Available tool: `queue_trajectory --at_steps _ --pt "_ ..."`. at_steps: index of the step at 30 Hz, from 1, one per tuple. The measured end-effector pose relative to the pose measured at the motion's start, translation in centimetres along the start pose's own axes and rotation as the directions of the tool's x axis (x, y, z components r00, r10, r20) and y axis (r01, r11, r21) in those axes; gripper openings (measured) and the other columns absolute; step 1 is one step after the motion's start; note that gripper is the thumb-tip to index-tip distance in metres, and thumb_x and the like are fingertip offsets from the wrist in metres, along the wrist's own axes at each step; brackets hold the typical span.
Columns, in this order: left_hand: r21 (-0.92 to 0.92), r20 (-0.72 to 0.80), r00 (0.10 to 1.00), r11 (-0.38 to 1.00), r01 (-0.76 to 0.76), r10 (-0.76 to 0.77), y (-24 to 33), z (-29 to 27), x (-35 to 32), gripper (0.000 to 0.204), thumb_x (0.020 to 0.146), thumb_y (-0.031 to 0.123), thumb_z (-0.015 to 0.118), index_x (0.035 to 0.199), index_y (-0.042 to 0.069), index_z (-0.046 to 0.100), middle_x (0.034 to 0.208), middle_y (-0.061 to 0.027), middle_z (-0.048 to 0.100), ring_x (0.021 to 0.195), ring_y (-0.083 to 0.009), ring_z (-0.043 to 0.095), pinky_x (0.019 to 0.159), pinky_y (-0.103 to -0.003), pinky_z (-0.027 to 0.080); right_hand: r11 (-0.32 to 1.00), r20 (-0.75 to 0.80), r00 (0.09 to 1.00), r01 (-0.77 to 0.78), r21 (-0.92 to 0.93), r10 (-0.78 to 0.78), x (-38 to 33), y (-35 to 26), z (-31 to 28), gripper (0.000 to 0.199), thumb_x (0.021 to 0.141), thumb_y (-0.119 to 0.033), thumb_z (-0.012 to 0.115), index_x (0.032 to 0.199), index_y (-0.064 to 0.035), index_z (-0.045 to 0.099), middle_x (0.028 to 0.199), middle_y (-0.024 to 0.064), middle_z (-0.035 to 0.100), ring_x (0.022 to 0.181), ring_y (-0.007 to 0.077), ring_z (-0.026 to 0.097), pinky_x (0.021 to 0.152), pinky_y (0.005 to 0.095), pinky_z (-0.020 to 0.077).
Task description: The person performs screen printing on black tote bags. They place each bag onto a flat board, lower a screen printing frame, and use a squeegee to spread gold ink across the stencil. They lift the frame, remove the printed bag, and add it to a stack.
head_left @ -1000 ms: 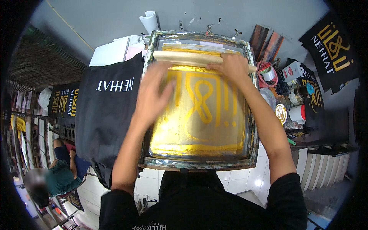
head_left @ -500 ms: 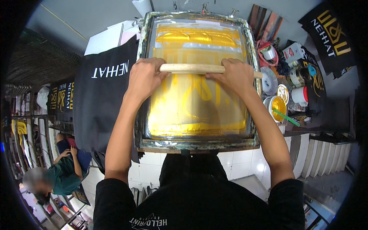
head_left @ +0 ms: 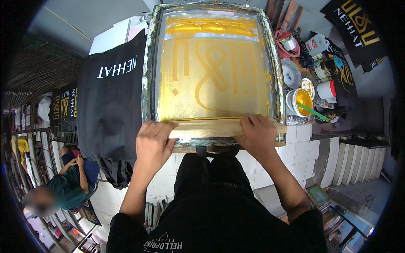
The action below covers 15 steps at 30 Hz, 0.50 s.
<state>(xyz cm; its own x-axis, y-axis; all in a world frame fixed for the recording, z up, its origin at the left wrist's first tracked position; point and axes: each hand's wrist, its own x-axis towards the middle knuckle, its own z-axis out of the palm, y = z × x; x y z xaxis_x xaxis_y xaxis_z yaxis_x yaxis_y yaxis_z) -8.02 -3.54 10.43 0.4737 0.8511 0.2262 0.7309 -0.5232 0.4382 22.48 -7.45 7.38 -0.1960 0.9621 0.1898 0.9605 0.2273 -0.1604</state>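
Both my hands grip a wooden squeegee [head_left: 206,128] that lies crosswise at the near end of a paint-stained screen printing frame [head_left: 150,59]. My left hand [head_left: 154,139] is closed round its left part, thumb below and fingers on top. Toward the right end, my right hand [head_left: 258,134] is wrapped over the wood. Beyond the squeegee stretches the mesh [head_left: 181,103], filmed with gold ink, a curling letter design showing through. A thick ridge of gold ink [head_left: 206,28] lies across the far end. The squeegee's blade edge is mostly hidden.
Left of the frame hang black printed fabric pieces [head_left: 109,92]. At right stand an ink tub [head_left: 291,103] with a green stirrer [head_left: 314,111], a red-lidded jar [head_left: 325,89] and a white bottle [head_left: 316,44]. A person [head_left: 69,185] sits at lower left.
My hands have drawn the squeegee toward me, from the upper mesh to the near end of the frame. The lettered design, partly covered before, now shows whole. My view has shifted slightly.
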Motion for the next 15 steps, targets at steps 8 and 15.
queue_trajectory --at_steps 8,15 --pt "0.053 -0.200 0.971 0.988 0.144 -0.130 -4.2 3.2 -5.3 0.139 0.056 0.050 0.096 0.159 -0.003 0.020 0.163 -0.0243 0.035 0.151 -0.0397 0.033 0.126 -0.060 0.012 0.987 -0.231 0.968 0.127 0.098 -0.102 -1.5 -0.1 0.7 0.036 0.060 -0.015 0.079 0.093 -0.0090 0.064 0.091 0.0059 0.064 0.087 0.0289 0.065 0.074 0.0435 0.0517" --pt "-0.158 -0.578 0.816 0.984 -0.082 -0.025 -4.1 -1.1 -4.1 0.146 0.059 0.055 0.097 0.165 0.010 0.008 0.166 -0.0239 0.028 0.153 -0.0400 0.030 0.127 -0.058 0.018 0.985 -0.515 0.846 0.170 0.013 -0.139 1.0 -0.7 -7.7 0.034 0.061 -0.011 0.070 0.095 -0.0109 0.072 0.100 0.0055 0.072 0.086 0.0257 0.070 0.074 0.0380 0.0531"
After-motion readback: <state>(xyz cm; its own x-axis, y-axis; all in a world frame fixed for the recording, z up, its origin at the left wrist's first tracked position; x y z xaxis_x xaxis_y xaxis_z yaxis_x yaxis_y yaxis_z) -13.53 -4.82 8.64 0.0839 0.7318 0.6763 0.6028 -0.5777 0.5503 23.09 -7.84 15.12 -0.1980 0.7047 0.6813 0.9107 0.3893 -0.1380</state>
